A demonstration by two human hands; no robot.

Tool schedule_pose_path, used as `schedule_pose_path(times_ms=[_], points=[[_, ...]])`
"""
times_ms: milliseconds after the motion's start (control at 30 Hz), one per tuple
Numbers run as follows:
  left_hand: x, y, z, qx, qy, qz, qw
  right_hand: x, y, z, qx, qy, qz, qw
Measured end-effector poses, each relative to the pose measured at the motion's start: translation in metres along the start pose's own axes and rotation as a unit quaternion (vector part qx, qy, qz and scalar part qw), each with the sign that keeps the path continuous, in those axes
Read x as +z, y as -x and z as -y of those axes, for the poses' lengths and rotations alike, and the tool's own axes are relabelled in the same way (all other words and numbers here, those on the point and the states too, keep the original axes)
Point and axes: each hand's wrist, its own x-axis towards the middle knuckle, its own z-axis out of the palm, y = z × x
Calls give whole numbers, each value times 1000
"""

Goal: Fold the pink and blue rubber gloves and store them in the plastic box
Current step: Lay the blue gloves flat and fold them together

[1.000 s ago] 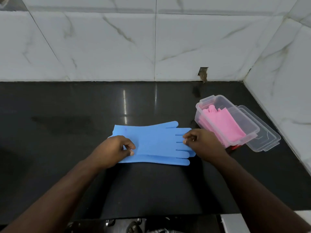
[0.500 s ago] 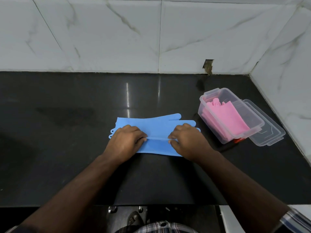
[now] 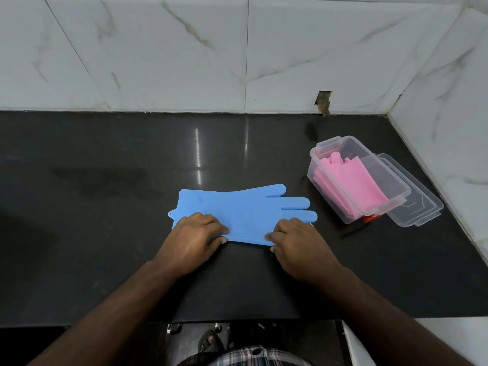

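The blue gloves (image 3: 245, 210) lie flat on the black worktop (image 3: 105, 180), cuffs to the left, fingertips to the right, toward the box. The left hand (image 3: 194, 237) pinches the near edge at the cuff end, fingers curled over the rubber. The right hand (image 3: 297, 240) pinches the same near edge at the finger end, fingers likewise curled. The clear plastic box (image 3: 369, 175) stands near the gloves on the right, open, with the pink gloves (image 3: 356, 180) folded inside. Its lid (image 3: 417, 207) lies just beside it.
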Motion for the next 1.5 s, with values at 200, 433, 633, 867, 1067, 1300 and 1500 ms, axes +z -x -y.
schedule_pose_path(times_ms=[200,433,633,867,1067,1300,1500], points=[[2,0,1,1,4,-3,1000,1,1,0,-1,22,-8,1000],[6,5,-3,11,14,-5,1000,-6,3,-3,24,23,2,999],[4,5,-3,22,18,-22,999,-17,2,-10,26,26,-9,999],[0,9,-7,17,43,-7,999,-21,5,-13,55,1,32,998],[-6,8,-9,-37,79,-7,996,-22,-4,-14,77,-5,24,997],[-22,-14,24,-250,130,-167,945,-24,-14,-2,85,-50,-9,995],[-36,-30,61,-372,204,-114,898,-16,-62,27,58,-113,-13,992]])
